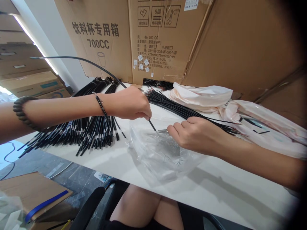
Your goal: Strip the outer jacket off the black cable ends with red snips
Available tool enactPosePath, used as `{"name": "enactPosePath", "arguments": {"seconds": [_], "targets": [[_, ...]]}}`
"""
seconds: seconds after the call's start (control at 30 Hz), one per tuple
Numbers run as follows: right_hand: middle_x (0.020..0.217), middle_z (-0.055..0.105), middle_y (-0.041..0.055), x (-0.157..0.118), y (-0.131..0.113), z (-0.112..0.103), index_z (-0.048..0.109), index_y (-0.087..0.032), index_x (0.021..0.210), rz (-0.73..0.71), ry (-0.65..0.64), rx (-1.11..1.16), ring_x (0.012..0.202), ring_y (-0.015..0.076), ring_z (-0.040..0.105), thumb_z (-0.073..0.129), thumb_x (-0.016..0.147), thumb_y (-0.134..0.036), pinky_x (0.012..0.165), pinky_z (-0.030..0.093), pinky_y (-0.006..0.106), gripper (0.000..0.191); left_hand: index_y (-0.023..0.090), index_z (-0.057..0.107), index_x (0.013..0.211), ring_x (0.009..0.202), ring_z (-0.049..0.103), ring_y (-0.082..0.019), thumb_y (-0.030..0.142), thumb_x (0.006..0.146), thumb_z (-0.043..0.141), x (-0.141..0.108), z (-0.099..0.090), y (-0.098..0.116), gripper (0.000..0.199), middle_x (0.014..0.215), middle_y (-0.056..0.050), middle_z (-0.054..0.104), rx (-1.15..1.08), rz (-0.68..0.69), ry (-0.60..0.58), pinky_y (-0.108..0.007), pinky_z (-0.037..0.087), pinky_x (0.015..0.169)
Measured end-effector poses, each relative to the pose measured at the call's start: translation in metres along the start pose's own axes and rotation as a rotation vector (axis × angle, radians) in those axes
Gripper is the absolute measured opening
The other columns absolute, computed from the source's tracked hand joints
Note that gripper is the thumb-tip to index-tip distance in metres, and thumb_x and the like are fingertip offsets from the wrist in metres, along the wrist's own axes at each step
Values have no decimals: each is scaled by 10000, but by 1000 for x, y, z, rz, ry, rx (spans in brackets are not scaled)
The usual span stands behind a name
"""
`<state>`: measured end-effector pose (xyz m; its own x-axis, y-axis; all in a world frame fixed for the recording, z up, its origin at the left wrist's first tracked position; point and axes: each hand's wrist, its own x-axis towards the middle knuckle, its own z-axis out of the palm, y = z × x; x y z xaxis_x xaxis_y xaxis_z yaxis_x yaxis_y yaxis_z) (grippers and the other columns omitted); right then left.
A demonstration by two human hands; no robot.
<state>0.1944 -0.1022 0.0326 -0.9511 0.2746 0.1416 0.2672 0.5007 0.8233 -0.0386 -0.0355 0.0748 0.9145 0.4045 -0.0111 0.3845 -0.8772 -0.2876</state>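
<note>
Left grip clamped on a cable, its end over a bag.
The cable looks light, springy and fairly stiff, best held near its end; the right grip is clamped on a metal piece above the counter.

The single view looks from the wearer's head, forward and steeply down over the white table (its near edge slants), close to the left hand and right hand, taking in the knees below and cartons beyond.
</note>
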Motion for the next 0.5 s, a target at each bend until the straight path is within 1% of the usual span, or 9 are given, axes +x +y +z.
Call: {"name": "enactPosePath", "arguments": {"seconds": [0.17, 0.37, 0.5], "targets": [[483, 441, -43, 2, -2, 0, 427, -208, 621, 10, 20, 23, 407, 135, 381, 463, 713, 30, 499, 162, 286, 257, 262, 751, 883, 666, 598, -98, 152, 871, 560, 0, -1, 0, 221, 805, 14, 759, -16, -22, -15, -239, 205, 556], [502, 451, -40, 2, -4, -3, 431, -205, 644, 14, 8, 35, 426, 127, 327, 446, 728, 34, 509, 153, 284, 254, 258, 750, 870, 652, 602, -90, 133, 862, 554, 0, 2, -4, 234, 783, 30, 758, -96, -9, -6, -225, 241, 569], [502, 438, -45, 1, -4, -4, 425, -210, 635, 19, 7, -13, 431, 128, 333, 464, 727, 23, 506, 155, 285, 254, 269, 751, 877, 633, 586, -85, 134, 863, 554, -1, 4, -6, 239, 778, 38, 758, -115, -7, -17, -221, 253, 575]]}}
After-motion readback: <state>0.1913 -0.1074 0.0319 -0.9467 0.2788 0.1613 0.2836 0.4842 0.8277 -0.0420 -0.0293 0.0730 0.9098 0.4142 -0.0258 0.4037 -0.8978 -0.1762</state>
